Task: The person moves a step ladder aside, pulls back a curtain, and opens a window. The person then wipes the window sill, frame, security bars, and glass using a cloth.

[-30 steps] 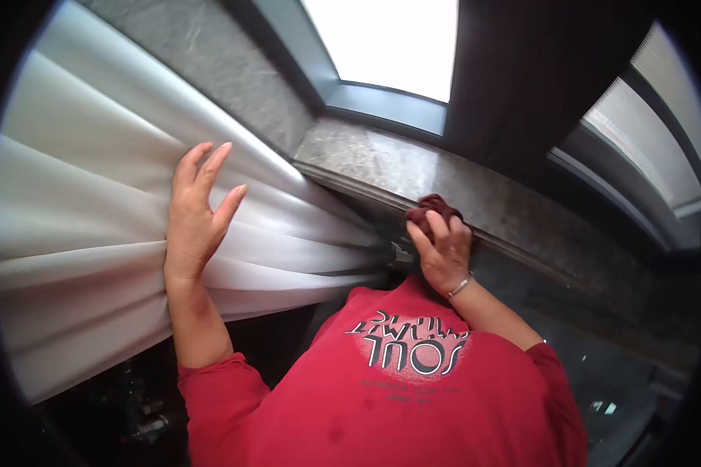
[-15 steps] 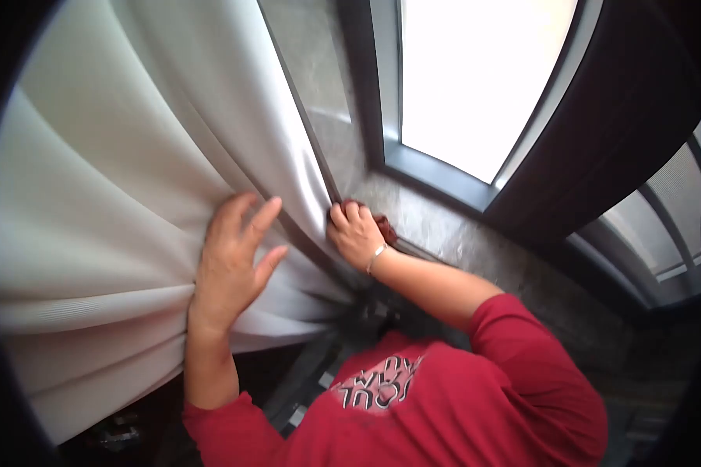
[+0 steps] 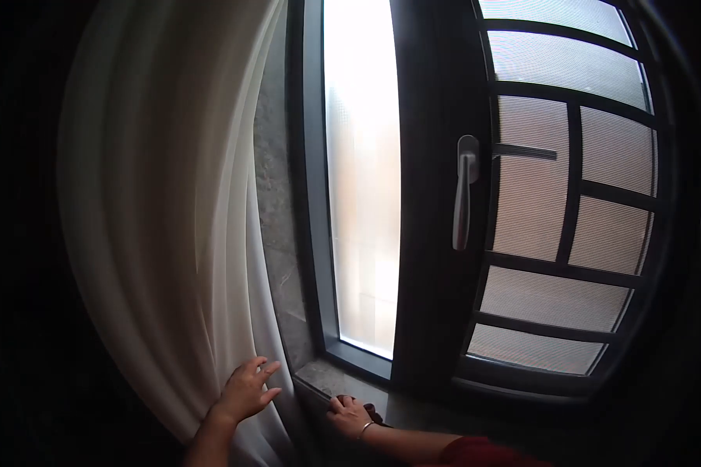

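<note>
My left hand (image 3: 246, 391) is at the lower middle of the head view, in front of the long pale curtain (image 3: 163, 233). Its fingers are spread and hold nothing; whether the back of the hand presses on the fabric I cannot tell. To its right, my right hand (image 3: 350, 416) rests at the edge of the stone window sill (image 3: 339, 379). Its fingers are curled over a bunched dark brown cloth (image 3: 377, 414), which shows only partly beside the knuckles. A thin bracelet (image 3: 365, 428) circles the right wrist.
Above the sill stands a bright window pane (image 3: 364, 233) in a dark frame. Right of it is a dark sash with a metal handle (image 3: 463, 194) pointing down. A slatted panel with dark bars (image 3: 575, 148) stands at the far right. Grey stone lines the wall beside the curtain.
The view has tilted up from my shirt and the sill to the whole window, so both hands now appear lower. The right hand stays on the cloth, the left stays spread by the curtain.
</note>
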Demonstrator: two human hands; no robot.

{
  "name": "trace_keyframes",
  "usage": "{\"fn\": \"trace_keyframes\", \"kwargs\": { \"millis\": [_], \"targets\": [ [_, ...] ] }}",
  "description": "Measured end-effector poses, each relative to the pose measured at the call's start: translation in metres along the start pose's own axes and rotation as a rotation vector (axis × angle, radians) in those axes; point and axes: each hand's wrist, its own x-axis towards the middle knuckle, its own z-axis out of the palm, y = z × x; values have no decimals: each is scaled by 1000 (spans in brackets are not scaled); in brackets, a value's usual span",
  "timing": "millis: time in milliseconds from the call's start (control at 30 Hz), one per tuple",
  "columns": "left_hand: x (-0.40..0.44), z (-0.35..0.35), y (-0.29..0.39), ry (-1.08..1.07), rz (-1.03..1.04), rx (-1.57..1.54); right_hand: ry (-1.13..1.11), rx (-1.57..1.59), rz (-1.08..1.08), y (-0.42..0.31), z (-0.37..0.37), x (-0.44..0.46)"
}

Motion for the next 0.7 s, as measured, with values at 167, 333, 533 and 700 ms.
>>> {"fn": "trace_keyframes", "kwargs": {
  "millis": [167,333,533,700],
  "targets": [
    [-1,-6,58,28,-103,-145,113,23,21,12,-46,-92],
    [-9,6,121,-3,-160,-193,25,69,124,18,-107,-208],
    [-16,10,183,-40,-188,-322,94,138,216,32,-149,-313],
    [-25,-2,227,-165,-176,-386,160,136,327,32,-170,-368]
  ]
}}
